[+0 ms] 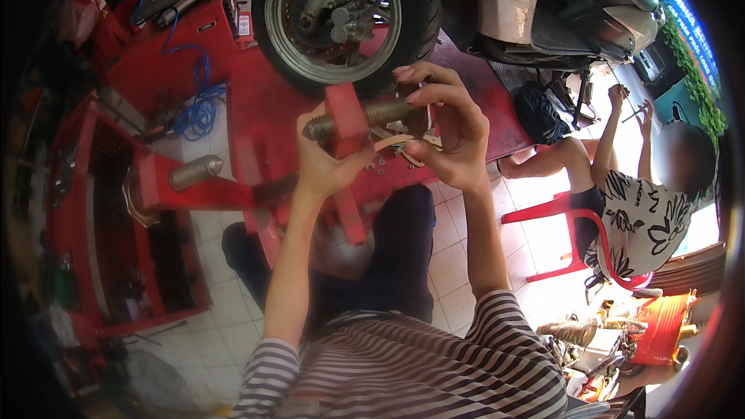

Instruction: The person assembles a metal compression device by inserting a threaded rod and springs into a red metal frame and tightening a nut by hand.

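Note:
My left hand point(330, 159) is wrapped around a red clamp block point(345, 118) with a thick threaded screw point(365, 115) running through it. My right hand point(446, 128) sits at the right end of that screw, fingers curled over it, with pale flat strips point(394, 142) pinched under the fingers. Both hands are raised over the edge of a red motorcycle lift stand point(256, 101). A motorcycle front wheel point(341, 15) with a brake disc stands on the stand just behind my hands. What my right fingers grip exactly is partly hidden.
A second threaded screw point(195, 172) juts from the red stand at the left. A blue hose point(198, 93) lies coiled behind it. A person in a patterned top sits on a red plastic chair point(574, 240) at the right. Tools and parts point(613, 341) lie lower right.

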`<action>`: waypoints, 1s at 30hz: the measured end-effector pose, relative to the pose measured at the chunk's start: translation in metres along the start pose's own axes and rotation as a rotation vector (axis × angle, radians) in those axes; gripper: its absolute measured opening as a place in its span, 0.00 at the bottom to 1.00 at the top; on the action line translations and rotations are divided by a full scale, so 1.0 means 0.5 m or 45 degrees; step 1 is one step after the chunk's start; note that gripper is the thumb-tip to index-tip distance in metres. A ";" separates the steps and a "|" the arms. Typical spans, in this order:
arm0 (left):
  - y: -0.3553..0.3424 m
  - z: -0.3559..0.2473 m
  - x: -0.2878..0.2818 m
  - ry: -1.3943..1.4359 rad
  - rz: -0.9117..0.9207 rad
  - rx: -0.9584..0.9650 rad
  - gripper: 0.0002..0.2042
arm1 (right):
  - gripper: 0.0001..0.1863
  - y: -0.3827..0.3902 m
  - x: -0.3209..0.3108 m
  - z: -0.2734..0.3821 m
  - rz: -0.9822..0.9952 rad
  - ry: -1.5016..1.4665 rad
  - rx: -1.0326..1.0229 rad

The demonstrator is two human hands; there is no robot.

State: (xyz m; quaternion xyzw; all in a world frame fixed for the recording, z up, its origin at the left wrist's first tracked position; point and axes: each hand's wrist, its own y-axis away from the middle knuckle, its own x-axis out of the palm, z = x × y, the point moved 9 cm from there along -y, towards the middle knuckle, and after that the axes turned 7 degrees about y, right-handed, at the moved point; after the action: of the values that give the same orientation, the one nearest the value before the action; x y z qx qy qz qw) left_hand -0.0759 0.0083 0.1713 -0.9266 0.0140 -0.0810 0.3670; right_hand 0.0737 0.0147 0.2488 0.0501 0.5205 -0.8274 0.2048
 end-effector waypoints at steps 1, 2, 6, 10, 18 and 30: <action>0.003 -0.001 0.001 -0.014 -0.021 -0.002 0.24 | 0.26 0.000 0.004 -0.015 -0.015 -0.117 0.073; 0.004 -0.002 0.002 -0.028 -0.041 -0.004 0.24 | 0.26 -0.002 0.008 -0.029 -0.029 -0.233 0.146; -0.008 -0.017 0.001 -0.007 -0.157 -0.066 0.11 | 0.23 0.001 0.015 -0.075 -0.011 -0.285 0.492; -0.004 -0.008 -0.006 0.026 -0.117 -0.003 0.20 | 0.21 -0.011 0.037 -0.109 0.016 -0.260 0.836; -0.001 -0.012 0.009 0.095 -0.039 -0.055 0.21 | 0.21 0.066 0.098 -0.172 -0.007 -0.863 1.230; -0.010 -0.002 -0.004 0.041 -0.091 -0.063 0.21 | 0.28 -0.005 -0.002 0.020 0.067 0.214 0.161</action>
State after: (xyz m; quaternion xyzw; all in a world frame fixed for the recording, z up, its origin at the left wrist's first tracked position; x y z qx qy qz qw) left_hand -0.0782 0.0115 0.1752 -0.9338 -0.0113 -0.1087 0.3406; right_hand 0.0750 0.0071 0.2556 0.1456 0.4811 -0.8459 0.1785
